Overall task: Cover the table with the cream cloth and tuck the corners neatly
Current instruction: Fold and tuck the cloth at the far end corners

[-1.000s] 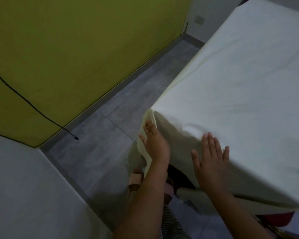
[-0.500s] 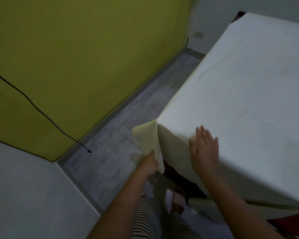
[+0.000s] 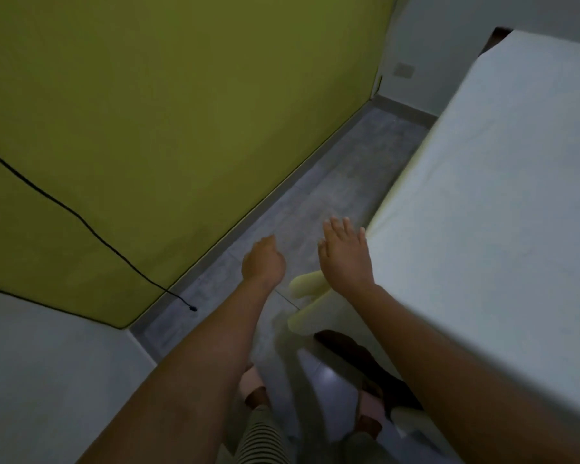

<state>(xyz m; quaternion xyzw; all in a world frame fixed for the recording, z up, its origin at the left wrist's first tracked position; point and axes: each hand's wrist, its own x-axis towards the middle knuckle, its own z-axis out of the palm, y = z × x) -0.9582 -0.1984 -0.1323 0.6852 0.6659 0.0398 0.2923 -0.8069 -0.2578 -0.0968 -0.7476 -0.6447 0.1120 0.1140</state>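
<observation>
right hand (image 3: 345, 254): palm down, fingers straight and slightly spread, holds nothing; over the floor (image 3: 332, 182) just beside the near left corner of the cloth (image 3: 482, 229); little-finger edge at the cloth edge, contact cannot tell
left hand (image 3: 263, 262): back of hand up, fingers bent away from camera, tips hidden; nothing seen in it; over the floor, apart from the cloth, left of the right hand
arms: both bare, reaching forward from bottom of frame; right forearm crosses over the hanging corner
cloth: cream, spread flat over the whole worktop on the right, light creases on top; sides hang over the left and near edges
corner flap (image 3: 307, 286): loose fold sticks out below the right wrist, second fold just under it, not tucked
under hem: dark shape (image 3: 349, 349) below the hanging cloth, what it is cannot tell
legs: striped trousers (image 3: 265, 440), feet in pale slippers (image 3: 252, 386) on the floor, near the corner
floor: grey tiles, a strip between wall and worktop
wall (image 3: 148, 112): yellow-green, left of the floor; white lower section bottom left
cable (image 3: 81, 222): black, runs diagonally down the wall, end lies on the floor by the skirting
socket (image 3: 404, 69): on the far grey wall
</observation>
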